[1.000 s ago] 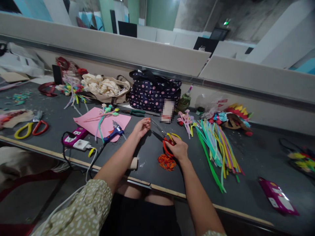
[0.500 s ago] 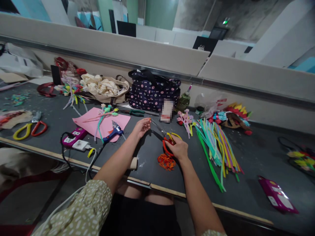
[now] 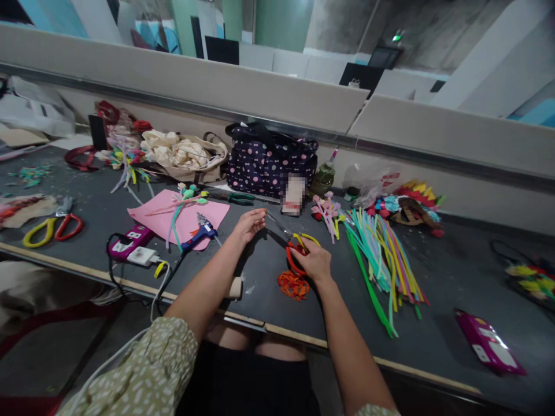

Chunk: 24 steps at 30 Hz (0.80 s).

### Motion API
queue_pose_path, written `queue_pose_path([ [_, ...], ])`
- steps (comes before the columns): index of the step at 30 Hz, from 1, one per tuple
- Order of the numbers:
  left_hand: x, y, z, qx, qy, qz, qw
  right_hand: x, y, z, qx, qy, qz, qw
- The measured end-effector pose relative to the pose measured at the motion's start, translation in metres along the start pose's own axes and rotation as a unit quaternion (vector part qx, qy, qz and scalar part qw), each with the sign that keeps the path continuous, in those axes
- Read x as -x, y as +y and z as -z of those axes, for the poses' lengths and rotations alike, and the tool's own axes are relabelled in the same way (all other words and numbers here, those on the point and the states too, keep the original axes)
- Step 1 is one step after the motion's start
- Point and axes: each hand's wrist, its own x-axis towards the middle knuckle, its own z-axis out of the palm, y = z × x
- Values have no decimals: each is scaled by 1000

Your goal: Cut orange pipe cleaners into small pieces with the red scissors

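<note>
My right hand (image 3: 315,261) is closed around the red and yellow handles of a pair of scissors (image 3: 299,245). The slightly parted blades point up and left toward my left hand (image 3: 252,224). Between the fingertips of that hand a small orange piece (image 3: 264,210) shows, right by the blade tips; most of it is hidden. A small heap of orange cut pieces (image 3: 293,285) lies on the dark table below the scissors. Under my left forearm, a cardboard tube (image 3: 235,288) partly shows near the table's front edge.
Colourful pipe cleaners (image 3: 385,260) lie to the right, with a purple packet (image 3: 489,342) beyond. A glue gun (image 3: 200,234) rests on pink paper (image 3: 147,212) beside a power strip (image 3: 130,242) and cables. A dotted bag (image 3: 271,159) and a green bottle (image 3: 324,176) stand behind. More scissors (image 3: 54,225) lie left.
</note>
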Motion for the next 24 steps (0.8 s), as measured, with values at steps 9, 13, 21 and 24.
queue_pose_path([
  [9, -2, -4, 2, 34, -47, 26, 998, 1, -1, 0, -8, -6, 9, 1000],
  [13, -2, -4, 2, 50, -65, 39, 996, 1, -2, 0, -12, -7, 12, 1000],
  [21, -3, -4, 4, 59, -70, 55, 994, 1, 0, -2, -23, -6, 20, 1000],
  [24, -5, -5, 4, 62, -70, 59, 994, 1, 1, -3, -27, -7, 24, 999],
])
